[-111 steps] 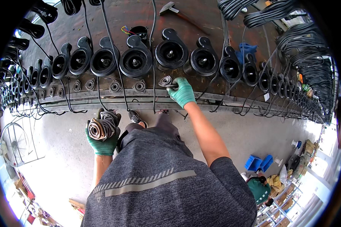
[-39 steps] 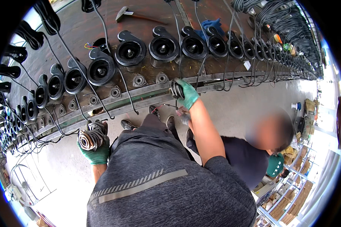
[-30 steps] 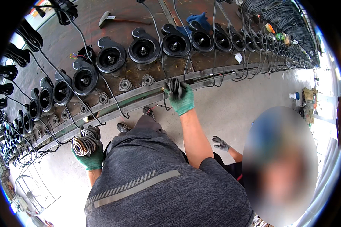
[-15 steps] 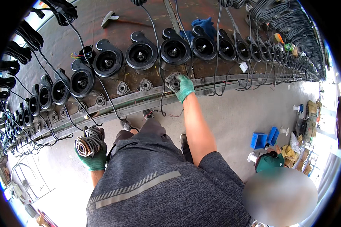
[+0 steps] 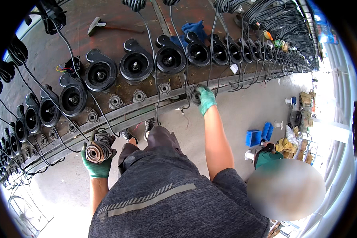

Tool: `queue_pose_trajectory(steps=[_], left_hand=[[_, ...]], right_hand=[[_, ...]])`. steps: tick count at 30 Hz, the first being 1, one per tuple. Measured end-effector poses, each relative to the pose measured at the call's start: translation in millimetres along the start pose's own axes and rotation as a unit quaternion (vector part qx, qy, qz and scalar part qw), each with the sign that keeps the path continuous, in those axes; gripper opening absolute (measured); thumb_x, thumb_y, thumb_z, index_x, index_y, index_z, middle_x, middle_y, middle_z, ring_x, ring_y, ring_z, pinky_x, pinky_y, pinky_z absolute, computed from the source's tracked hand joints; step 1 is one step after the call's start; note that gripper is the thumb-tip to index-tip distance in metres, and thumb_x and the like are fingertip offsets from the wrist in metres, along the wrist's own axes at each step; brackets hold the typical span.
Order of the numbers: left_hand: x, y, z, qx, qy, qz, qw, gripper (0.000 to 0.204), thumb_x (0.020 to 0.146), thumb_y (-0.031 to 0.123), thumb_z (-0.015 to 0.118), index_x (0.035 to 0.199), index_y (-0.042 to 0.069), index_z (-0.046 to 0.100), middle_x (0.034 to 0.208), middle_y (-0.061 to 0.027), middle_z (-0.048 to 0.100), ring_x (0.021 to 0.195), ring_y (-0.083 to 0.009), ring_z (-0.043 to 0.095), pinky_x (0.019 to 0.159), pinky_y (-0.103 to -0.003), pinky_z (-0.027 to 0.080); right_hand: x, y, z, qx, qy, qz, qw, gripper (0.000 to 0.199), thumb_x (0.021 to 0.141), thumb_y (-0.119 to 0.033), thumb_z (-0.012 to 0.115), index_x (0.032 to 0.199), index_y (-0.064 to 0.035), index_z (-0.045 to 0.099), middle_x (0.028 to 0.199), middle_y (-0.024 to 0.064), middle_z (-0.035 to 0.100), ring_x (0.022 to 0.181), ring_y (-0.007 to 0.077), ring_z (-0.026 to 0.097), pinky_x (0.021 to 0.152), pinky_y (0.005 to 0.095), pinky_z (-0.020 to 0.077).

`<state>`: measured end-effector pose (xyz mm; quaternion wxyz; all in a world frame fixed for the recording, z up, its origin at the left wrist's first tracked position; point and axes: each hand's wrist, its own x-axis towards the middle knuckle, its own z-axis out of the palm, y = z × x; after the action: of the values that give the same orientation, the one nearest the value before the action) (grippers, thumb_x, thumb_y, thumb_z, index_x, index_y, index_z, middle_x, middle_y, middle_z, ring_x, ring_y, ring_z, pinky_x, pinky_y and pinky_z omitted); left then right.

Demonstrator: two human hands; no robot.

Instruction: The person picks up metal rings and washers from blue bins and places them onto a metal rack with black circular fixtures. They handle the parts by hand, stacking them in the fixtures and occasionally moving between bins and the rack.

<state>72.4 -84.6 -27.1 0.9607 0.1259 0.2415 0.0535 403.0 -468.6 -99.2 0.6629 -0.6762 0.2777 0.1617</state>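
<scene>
Right grip [image 5: 205, 100] pinching round part [image 5: 194, 95] at bench edge [image 5: 146, 109]; left grip [image 5: 96, 162] clutching stacked parts [image 5: 97, 148].

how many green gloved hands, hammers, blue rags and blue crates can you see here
green gloved hands: 2, the left hand holding a stack of round flanges and the right hand on a flange at the bench edge
hammers: 1
blue rags: 1
blue crates: 2
total: 6
</scene>
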Motion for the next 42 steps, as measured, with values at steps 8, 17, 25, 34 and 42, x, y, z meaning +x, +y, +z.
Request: queue_pose_trajectory(steps=[8,17,25,34,42], left_hand=[[31,-47,50,0.083,0.031,0.021,0.996,0.057,0.097,0.043,0.048,0.144,0.010,0.050,0.127,-0.0037,0.066,0.124,-0.0199,0.057,0.116,-0.041,0.036],[63,-184,136,0.940,0.150,0.201,0.230,0.049,0.074,0.024,0.060,0.123,0.015,0.065,0.103,0.0041,0.070,0.097,-0.0190,0.063,0.090,-0.035,0.044],[112,-276,185,0.043,0.069,0.066,0.994,0.059,0.097,0.052,0.041,0.138,0.012,0.054,0.132,-0.0060,0.063,0.125,-0.0249,0.056,0.115,-0.050,0.036],[173,-357,175,-0.017,0.032,0.048,0.998,0.059,0.100,0.045,0.051,0.147,0.009,0.050,0.131,-0.0116,0.065,0.119,-0.0265,0.062,0.103,-0.048,0.052],[208,-459,190,0.071,0.124,0.185,0.972,0.048,0.099,0.036,0.060,0.136,0.007,0.056,0.116,-0.0125,0.068,0.103,-0.0263,0.068,0.091,-0.041,0.058]], right_hand=[[99,-9,12,-0.298,-0.066,-0.072,0.950,0.031,0.089,-0.011,0.071,0.120,-0.0078,0.072,0.099,0.0028,0.074,0.083,0.0152,0.064,0.077,0.0327,0.0526],[130,-67,-103,-0.157,-0.094,-0.073,0.980,0.033,0.086,-0.010,0.071,0.117,-0.0009,0.068,0.106,0.0129,0.075,0.094,0.0203,0.071,0.084,0.0335,0.0542],[178,-67,-95,-0.398,-0.159,-0.322,0.844,0.036,0.089,-0.014,0.066,0.123,-0.0008,0.065,0.122,0.0194,0.068,0.105,0.0311,0.068,0.093,0.0371,0.0531],[-26,-105,-125,-0.237,-0.472,-0.208,0.823,0.055,0.089,-0.026,0.079,0.132,0.0010,0.056,0.112,0.0192,0.062,0.103,0.0315,0.064,0.091,0.0403,0.0529],[8,-79,-184,-0.169,-0.411,-0.096,0.891,0.052,0.090,-0.016,0.077,0.133,-0.0033,0.053,0.125,0.0107,0.062,0.110,0.0179,0.063,0.093,0.0317,0.0548]])
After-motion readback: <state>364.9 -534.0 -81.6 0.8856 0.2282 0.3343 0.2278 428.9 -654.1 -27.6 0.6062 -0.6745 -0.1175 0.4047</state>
